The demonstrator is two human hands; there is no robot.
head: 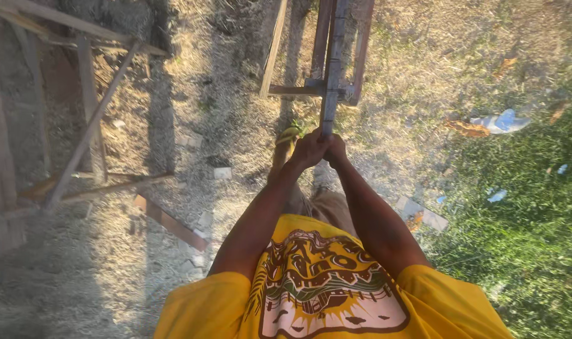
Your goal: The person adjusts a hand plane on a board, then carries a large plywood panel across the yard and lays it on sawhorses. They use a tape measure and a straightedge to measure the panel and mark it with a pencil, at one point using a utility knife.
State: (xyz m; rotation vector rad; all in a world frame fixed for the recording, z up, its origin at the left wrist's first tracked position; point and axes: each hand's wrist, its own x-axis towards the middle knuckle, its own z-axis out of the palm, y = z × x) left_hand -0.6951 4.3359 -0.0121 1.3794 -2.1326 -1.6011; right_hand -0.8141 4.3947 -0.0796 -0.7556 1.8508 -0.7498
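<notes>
Both my arms reach out in front of my yellow printed shirt (323, 295). My left hand (308, 152) and my right hand (336, 150) are clasped side by side around the near end of a long thin bar (331, 69). The bar runs away from me to a narrow wooden frame (348, 88) standing on the dry ground. Below my hands I see my tan trousers (328, 204) and a yellowish shoe (288, 135). How the bar joins the frame is hard to make out.
A larger frame of wooden poles (88, 119) stands at the left, casting long shadows. A reddish plank (169, 223) and flat stone pieces (424, 215) lie on dry straw-covered soil. Green grass (524, 207) with scattered litter (502, 121) fills the right.
</notes>
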